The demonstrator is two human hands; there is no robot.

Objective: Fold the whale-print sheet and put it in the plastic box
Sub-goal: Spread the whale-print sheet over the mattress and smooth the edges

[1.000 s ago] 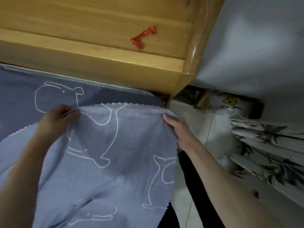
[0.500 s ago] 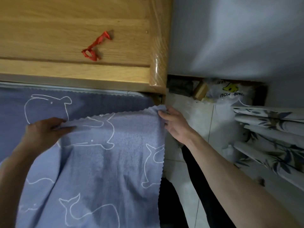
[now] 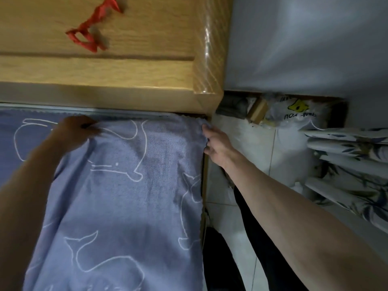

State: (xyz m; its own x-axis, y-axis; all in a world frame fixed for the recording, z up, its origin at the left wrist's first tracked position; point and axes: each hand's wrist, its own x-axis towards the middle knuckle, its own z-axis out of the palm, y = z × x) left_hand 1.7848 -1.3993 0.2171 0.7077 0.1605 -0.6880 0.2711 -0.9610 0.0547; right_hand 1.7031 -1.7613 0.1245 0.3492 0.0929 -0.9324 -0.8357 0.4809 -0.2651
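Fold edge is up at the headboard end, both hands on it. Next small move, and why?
Probably let go and smooth the top layer flat. The left hand and right hand hold the whale-print sheet folded edge close to the wooden headboard, and wrinkles show.

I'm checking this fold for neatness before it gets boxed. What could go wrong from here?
The right hand holds the whale-print sheet right at the bed's corner, so that corner could slip over the edge. The sheet is rumpled beside the left hand, so wrinkles may get folded in.
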